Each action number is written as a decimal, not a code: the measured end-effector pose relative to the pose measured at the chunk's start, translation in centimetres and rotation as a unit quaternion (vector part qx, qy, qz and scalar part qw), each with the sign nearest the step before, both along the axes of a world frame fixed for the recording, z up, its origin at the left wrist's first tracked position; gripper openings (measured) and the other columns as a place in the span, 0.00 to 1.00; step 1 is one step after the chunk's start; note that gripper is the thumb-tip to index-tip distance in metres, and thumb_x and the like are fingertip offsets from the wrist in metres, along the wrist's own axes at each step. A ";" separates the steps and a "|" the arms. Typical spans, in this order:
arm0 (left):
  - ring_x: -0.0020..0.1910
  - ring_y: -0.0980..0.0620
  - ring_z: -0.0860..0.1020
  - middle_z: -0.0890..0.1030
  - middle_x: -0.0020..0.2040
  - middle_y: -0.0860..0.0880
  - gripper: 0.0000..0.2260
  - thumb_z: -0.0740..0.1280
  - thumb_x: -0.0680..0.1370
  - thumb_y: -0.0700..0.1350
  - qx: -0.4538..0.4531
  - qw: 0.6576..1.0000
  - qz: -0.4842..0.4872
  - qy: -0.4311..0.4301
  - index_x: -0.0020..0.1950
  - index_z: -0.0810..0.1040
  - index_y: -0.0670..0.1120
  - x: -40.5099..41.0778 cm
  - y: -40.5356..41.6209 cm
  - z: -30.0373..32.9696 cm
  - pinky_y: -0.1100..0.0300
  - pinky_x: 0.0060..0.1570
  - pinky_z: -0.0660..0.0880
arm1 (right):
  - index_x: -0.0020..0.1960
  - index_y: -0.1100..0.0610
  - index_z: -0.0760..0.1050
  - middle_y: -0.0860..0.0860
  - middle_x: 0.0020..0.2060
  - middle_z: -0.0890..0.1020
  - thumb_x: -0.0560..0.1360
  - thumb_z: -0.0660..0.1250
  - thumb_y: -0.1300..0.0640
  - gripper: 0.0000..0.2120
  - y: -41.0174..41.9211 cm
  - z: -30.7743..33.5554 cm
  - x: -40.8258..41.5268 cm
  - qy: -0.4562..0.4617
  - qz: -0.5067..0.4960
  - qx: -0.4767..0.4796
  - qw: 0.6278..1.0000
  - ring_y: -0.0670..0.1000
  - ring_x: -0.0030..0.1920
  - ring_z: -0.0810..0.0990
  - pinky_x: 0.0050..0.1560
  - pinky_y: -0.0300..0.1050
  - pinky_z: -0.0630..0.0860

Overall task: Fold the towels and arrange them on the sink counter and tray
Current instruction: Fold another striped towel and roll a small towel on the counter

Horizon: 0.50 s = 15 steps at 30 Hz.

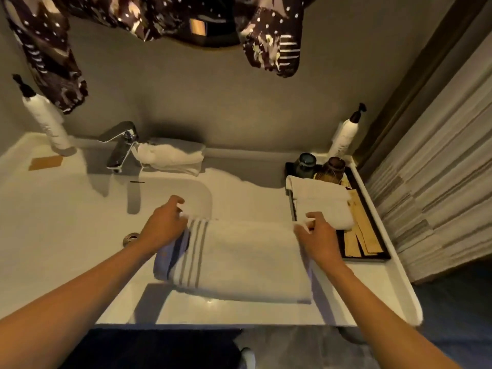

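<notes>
On the white worktop (pixel 253 193) beside the basin, a folded striped towel (pixel 245 259) lies; left hand (pixel 165 225) and right hand (pixel 318 233) pinch its far corners. Rightward, a black tray (pixel 372 225) holds a rolled towel (pixel 322 203), two cups and paper packets.

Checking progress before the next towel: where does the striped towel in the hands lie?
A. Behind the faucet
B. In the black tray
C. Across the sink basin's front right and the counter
C: the striped towel spans the basin edge and counter, pinched by both hands.
</notes>
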<state>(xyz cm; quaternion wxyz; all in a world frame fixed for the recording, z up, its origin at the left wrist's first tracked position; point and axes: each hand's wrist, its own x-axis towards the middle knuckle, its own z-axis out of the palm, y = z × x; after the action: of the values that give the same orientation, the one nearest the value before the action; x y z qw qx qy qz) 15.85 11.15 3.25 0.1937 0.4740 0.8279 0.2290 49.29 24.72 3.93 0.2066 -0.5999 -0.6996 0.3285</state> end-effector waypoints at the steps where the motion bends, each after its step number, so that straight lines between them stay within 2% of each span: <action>1: 0.56 0.39 0.77 0.78 0.60 0.39 0.17 0.67 0.77 0.41 0.035 0.996 0.019 0.081 0.66 0.73 0.43 0.8 0.7 -1.1 0.47 0.54 0.75 | 0.64 0.55 0.71 0.52 0.56 0.78 0.78 0.66 0.52 0.16 0.3 -1.2 -0.5 0.004 -0.033 0.050 0.998 0.52 0.54 0.77 0.54 0.49 0.76; 2: 0.58 0.39 0.76 0.76 0.62 0.40 0.17 0.65 0.78 0.43 0.069 0.985 0.007 0.156 0.67 0.73 0.42 2.0 1.0 -2.3 0.47 0.57 0.74 | 0.64 0.54 0.71 0.51 0.58 0.76 0.79 0.64 0.53 0.15 -0.1 -2.1 -0.9 0.005 -0.034 0.118 0.992 0.51 0.56 0.75 0.58 0.48 0.74; 3: 0.59 0.41 0.76 0.76 0.64 0.41 0.16 0.63 0.79 0.46 0.099 0.976 -0.037 0.192 0.66 0.74 0.42 3.6 1.1 -3.4 0.48 0.60 0.72 | 0.63 0.54 0.72 0.50 0.58 0.76 0.79 0.63 0.56 0.13 -0.7 -3.1 -1.3 -0.006 0.010 0.188 0.982 0.51 0.58 0.74 0.61 0.46 0.71; 4: 0.60 0.42 0.76 0.77 0.64 0.43 0.17 0.58 0.81 0.50 0.114 0.967 -0.100 0.203 0.65 0.75 0.43 5.6 1.4 -4.5 0.49 0.63 0.70 | 0.62 0.55 0.73 0.50 0.58 0.77 0.78 0.63 0.58 0.13 -1.4 -4.3 -2.0 -0.034 0.094 0.242 0.965 0.51 0.59 0.74 0.63 0.45 0.68; 6: 0.65 0.44 0.75 0.76 0.68 0.44 0.21 0.51 0.84 0.52 0.087 0.945 -0.240 0.205 0.68 0.75 0.44 9.1 1.9 -7.1 0.51 0.70 0.62 | 0.64 0.58 0.76 0.53 0.61 0.79 0.77 0.63 0.59 0.15 -2.4 -7.5 -3.1 -0.122 0.272 0.287 0.910 0.54 0.63 0.75 0.69 0.50 0.64; 7: 0.70 0.44 0.72 0.73 0.71 0.43 0.21 0.52 0.84 0.51 0.057 0.936 -0.286 0.199 0.71 0.72 0.43 10.6 1.9 -8.4 0.51 0.72 0.58 | 0.67 0.58 0.75 0.54 0.65 0.77 0.79 0.60 0.56 0.18 -2.7 -9.0 -3.4 -0.164 0.319 0.273 0.893 0.55 0.67 0.74 0.71 0.53 0.61; 9: 0.78 0.47 0.60 0.63 0.78 0.45 0.23 0.51 0.85 0.51 0.007 0.932 -0.310 0.186 0.78 0.62 0.44 12.0 1.8 -10.5 0.52 0.75 0.50 | 0.74 0.58 0.66 0.54 0.73 0.68 0.82 0.52 0.49 0.24 -2.6 -11.0 -3.1 -0.212 0.334 0.217 0.893 0.53 0.74 0.66 0.73 0.53 0.56; 11: 0.80 0.51 0.49 0.53 0.81 0.49 0.25 0.47 0.85 0.54 -0.024 0.939 -0.293 0.179 0.81 0.52 0.47 12.1 1.4 -11.0 0.52 0.76 0.45 | 0.78 0.55 0.58 0.51 0.77 0.60 0.83 0.48 0.46 0.26 -2.2 -11.7 -2.6 -0.223 0.331 0.204 0.894 0.50 0.78 0.57 0.75 0.53 0.53; 15: 0.80 0.53 0.42 0.46 0.81 0.50 0.28 0.46 0.84 0.58 -0.042 0.934 -0.290 0.203 0.81 0.46 0.48 11.6 0.6 -11.0 0.49 0.78 0.44 | 0.79 0.54 0.54 0.49 0.78 0.56 0.83 0.48 0.45 0.27 -2.3 -11.9 -2.8 -0.227 0.322 0.196 0.898 0.47 0.79 0.50 0.77 0.54 0.52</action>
<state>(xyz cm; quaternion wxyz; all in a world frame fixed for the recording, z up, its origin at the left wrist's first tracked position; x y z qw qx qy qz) 27.49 11.79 -7.78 0.0992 0.7211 0.6852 0.0268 46.53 22.43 -7.94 0.0388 -0.3469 -0.9329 0.0883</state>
